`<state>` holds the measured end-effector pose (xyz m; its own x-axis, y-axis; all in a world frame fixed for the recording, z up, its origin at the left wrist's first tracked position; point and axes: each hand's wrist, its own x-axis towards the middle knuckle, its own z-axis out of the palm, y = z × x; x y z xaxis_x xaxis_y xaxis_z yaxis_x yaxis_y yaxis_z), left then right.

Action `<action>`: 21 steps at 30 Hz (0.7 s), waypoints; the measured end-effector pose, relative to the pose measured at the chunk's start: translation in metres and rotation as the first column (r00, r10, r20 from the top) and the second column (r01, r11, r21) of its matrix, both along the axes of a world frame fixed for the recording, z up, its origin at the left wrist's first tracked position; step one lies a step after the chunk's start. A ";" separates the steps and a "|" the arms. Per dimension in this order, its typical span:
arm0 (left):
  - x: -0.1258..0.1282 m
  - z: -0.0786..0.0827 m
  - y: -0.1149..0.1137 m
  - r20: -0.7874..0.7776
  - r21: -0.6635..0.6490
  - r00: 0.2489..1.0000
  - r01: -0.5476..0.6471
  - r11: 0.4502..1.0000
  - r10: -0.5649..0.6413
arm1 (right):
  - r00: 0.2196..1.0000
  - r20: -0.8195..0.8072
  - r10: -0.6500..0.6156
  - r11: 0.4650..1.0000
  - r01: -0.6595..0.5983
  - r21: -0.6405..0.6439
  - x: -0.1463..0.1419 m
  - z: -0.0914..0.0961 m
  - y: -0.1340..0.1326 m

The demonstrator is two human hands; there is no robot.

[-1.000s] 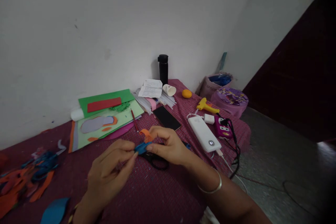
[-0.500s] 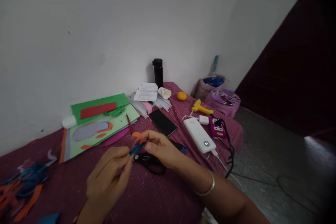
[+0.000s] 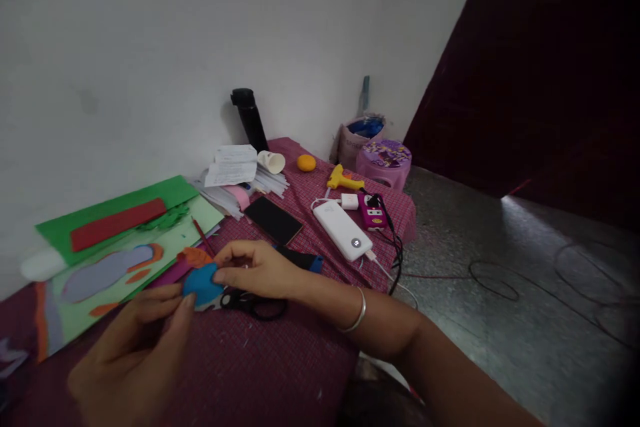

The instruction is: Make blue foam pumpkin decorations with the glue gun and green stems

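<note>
My right hand (image 3: 257,270) pinches a small blue foam piece (image 3: 201,282) with an orange foam piece (image 3: 196,256) stuck at its top. My left hand (image 3: 133,353) comes up from below, its fingertips touching the blue piece's lower edge. Both hands hover just above the maroon checked cloth (image 3: 270,360). Black-handled scissors (image 3: 253,303) lie on the cloth directly under my right hand. A red pencil (image 3: 203,235) rests just beyond the foam pieces.
Green, red and light-green craft sheets (image 3: 120,233) lie at left by the wall. Further back are papers (image 3: 230,167), a black flask (image 3: 247,117), a paper cup (image 3: 273,161), a phone (image 3: 273,219), a white power bank (image 3: 340,230), a yellow glue gun (image 3: 343,179), an orange ball (image 3: 306,162). The table edge drops to the floor at right.
The view has swung to the right, so the table things have shifted left in the picture. The blue piece now shows broader and rounder between my fingers; both hands sit lower left.
</note>
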<state>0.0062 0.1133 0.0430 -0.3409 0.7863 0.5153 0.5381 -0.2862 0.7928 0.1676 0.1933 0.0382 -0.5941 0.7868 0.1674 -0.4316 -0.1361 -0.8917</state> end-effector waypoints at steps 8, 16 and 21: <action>0.017 0.027 -0.007 -0.009 -0.111 0.972 0.232 0.966 -0.235 | 0.984 -0.139 0.107 0.971 -0.134 -0.197 0.002 -0.013 0.002; 0.019 0.031 -0.011 0.080 -0.073 0.910 0.413 0.908 -0.408 | 0.871 -0.386 0.302 0.816 -0.446 -0.367 -0.006 -0.024 -0.009; 0.023 0.037 -0.014 0.024 -0.072 0.881 0.473 0.878 -0.473 | 0.851 -0.412 0.326 0.775 -0.490 -0.398 -0.008 -0.023 -0.015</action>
<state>0.0296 0.0990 0.0804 0.0788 0.8902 0.4487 0.3488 -0.4463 0.8241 0.1600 0.1787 0.0151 -0.8595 0.5066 0.0683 -0.4692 -0.7287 -0.4989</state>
